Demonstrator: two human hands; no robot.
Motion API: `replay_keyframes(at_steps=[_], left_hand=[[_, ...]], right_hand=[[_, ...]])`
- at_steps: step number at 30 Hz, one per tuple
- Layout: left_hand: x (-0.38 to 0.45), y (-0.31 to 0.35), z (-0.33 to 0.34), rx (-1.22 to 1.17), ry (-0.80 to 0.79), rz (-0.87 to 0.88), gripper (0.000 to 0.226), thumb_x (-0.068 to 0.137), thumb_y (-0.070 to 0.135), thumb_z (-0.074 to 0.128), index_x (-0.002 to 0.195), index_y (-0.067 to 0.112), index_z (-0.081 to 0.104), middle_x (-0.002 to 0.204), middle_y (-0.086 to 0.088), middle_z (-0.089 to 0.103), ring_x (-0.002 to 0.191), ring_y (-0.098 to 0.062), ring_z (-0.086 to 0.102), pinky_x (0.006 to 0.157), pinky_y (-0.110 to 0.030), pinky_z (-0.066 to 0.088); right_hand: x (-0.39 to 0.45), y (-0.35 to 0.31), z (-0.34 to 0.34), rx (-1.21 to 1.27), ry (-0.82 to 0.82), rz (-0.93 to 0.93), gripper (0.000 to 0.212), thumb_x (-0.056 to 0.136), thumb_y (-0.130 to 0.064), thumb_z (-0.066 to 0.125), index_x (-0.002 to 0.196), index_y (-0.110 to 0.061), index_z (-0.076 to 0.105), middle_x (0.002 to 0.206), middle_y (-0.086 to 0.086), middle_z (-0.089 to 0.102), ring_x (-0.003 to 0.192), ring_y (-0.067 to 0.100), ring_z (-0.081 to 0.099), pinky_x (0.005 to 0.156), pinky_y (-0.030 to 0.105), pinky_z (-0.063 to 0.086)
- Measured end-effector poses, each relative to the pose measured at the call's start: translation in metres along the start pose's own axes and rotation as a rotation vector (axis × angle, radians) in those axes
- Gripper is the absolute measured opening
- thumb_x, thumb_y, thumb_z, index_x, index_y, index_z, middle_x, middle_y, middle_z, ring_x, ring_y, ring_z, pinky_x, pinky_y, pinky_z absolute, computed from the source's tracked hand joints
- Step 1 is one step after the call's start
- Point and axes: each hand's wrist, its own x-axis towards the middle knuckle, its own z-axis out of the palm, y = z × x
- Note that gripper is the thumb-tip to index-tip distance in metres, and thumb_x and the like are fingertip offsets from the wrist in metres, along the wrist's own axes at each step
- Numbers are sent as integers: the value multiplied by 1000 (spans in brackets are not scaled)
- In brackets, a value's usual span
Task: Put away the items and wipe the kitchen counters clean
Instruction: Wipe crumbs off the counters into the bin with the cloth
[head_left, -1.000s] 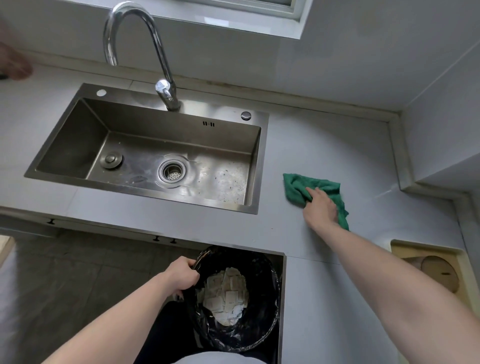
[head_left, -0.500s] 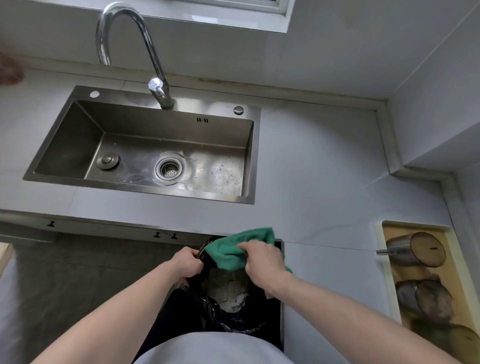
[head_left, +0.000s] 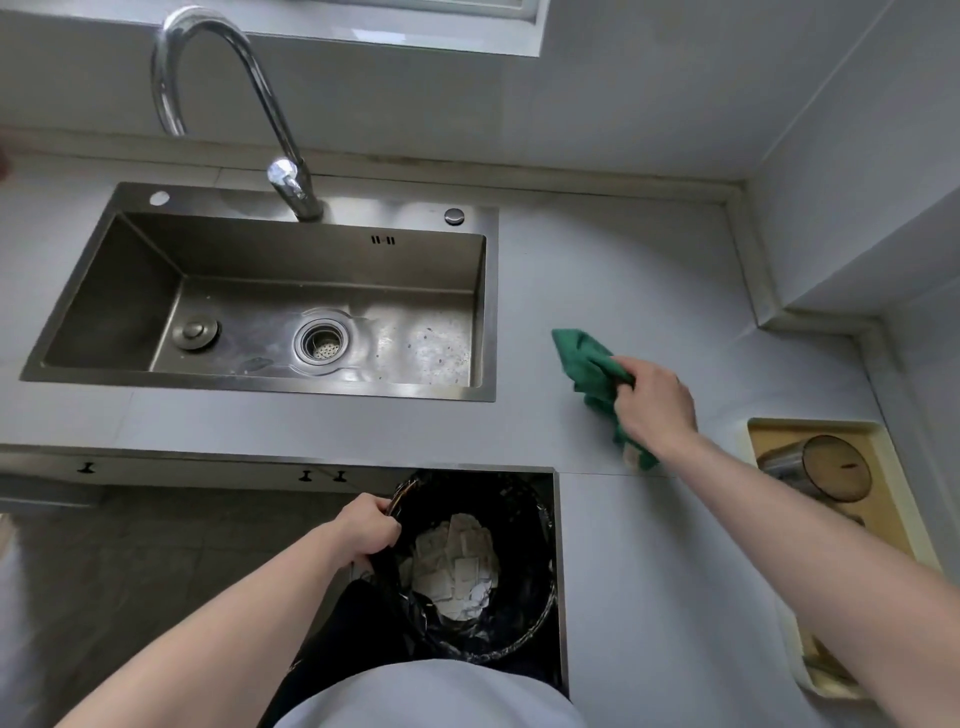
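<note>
My right hand (head_left: 655, 406) grips a bunched green cloth (head_left: 589, 371) on the grey counter (head_left: 597, 270), to the right of the steel sink (head_left: 83, 291). My left hand (head_left: 368, 525) holds the rim of a black bin (head_left: 524, 618) lined with a black bag, held just below the counter's front edge. White paper scraps (head_left: 457, 566) lie inside the bin.
A curved chrome tap (head_left: 270, 119) stands behind the sink. At the right edge a cream tray (head_left: 883, 493) holds metal cups with lids. The wall steps out at the back right corner. Dark floor tiles (head_left: 156, 561) show on the lower left.
Half a second ago my right hand held the cloth over the bin. It has since carried the cloth back up onto the counter right of the sink. My left hand stays on the bin.
</note>
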Motion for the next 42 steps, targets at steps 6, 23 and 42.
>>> replay_keyframes(at_steps=[6,23,42], left_hand=[[-1,1,1,-22,-10,-1,29,71,2,52,82,16,74,80,-11,71,83,-35,75,61,-47,65],[-4,10,2,17,21,-8,30,79,-6,51,98,2,73,75,-15,69,58,-27,70,44,-32,55],[7,15,7,66,46,19,32,75,-6,56,90,11,78,70,-11,68,58,-26,67,46,-32,55]], right_hand=[[1,28,45,-198,-178,117,50,92,-15,53,141,-27,51,144,4,53,122,36,55,97,40,47],[-110,-38,64,203,-277,-124,29,98,-23,46,119,-36,62,115,-9,71,104,23,63,82,35,50],[-68,81,74,77,-22,328,46,105,-25,46,150,-27,40,168,0,22,149,30,30,119,44,31]])
